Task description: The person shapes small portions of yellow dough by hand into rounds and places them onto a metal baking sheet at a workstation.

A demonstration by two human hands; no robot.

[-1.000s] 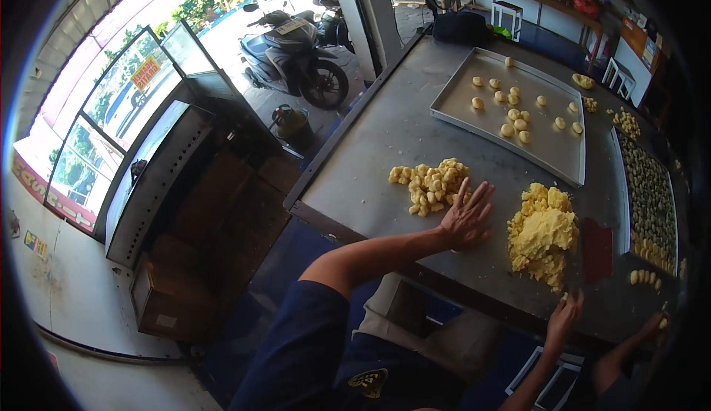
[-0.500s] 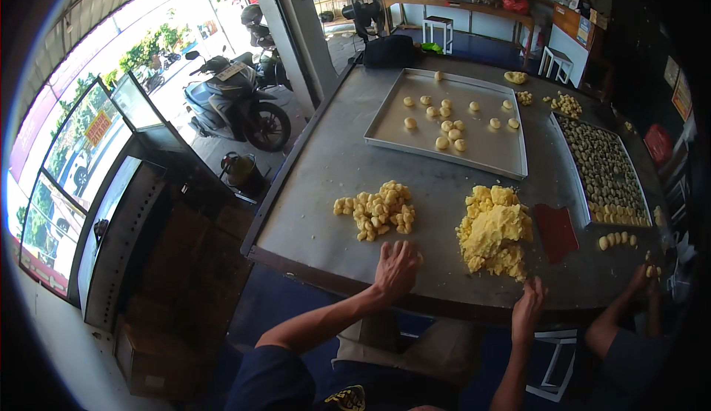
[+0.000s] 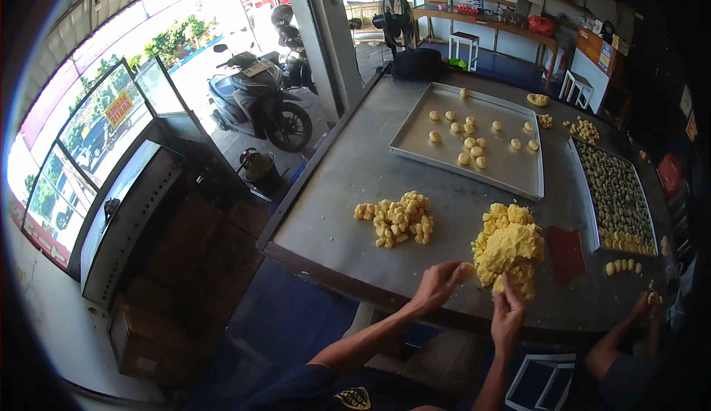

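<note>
My left hand (image 3: 440,285) is closed, with a small pale dough piece (image 3: 467,270) held at its fingertips. At the near edge of a crumbly yellow mound (image 3: 511,241), my right hand (image 3: 508,311) pinches a small yellow lump (image 3: 500,283) between thumb and fingers. The two hands are close together over the table's near edge. To the left of the mound lies a heap of small pale dough pieces (image 3: 400,218), apart from both hands. A flat dark red sheet or scraper (image 3: 566,255) rests on the metal table (image 3: 333,189) right of the mound.
Farther back, a shallow metal tray (image 3: 422,144) holds several round dough balls. At right, another tray (image 3: 613,192) is packed with small greenish and yellow pieces; a row of dough pieces (image 3: 623,266) lies near it. A co-worker's hands (image 3: 646,304) work at the lower right.
My left hand has moved right from beside the dough heap toward the mound, a dough piece showing at its fingertips. The right hand has shifted slightly left, a yellow lump now visible in it.
</note>
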